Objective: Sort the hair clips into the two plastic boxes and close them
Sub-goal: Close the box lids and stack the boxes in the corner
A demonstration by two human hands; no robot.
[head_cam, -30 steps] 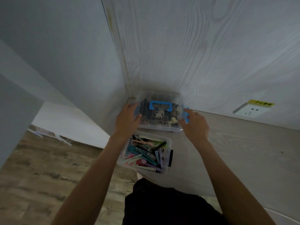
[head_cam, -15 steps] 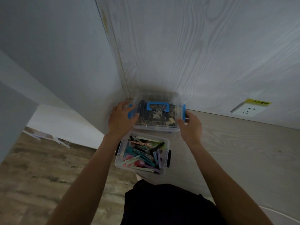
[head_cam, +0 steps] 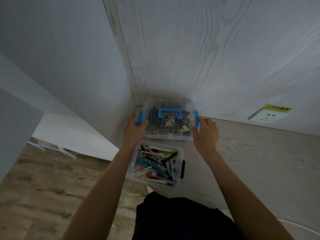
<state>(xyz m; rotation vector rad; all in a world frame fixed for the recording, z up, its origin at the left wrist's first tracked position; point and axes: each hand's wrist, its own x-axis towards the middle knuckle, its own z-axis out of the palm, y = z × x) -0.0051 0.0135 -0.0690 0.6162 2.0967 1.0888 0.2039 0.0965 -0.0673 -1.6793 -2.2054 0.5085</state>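
A clear plastic box with a lid, blue handle and blue side latches stands in the far corner of the table, against the wall, holding dark and pale hair clips. My left hand grips its left side at the blue latch. My right hand presses on its right side at the other latch. Nearer to me sits a second clear box with black latches and no lid on it, full of several coloured flat hair clips.
The pale wood table runs to the right along a wood-grain wall with a white power socket under a yellow label. The table's left edge drops to a wooden floor. My dark clothing is below.
Both hands have stayed on the sides of the blue-latched box; the right hand has closed in against the right latch. The view has shifted slightly.
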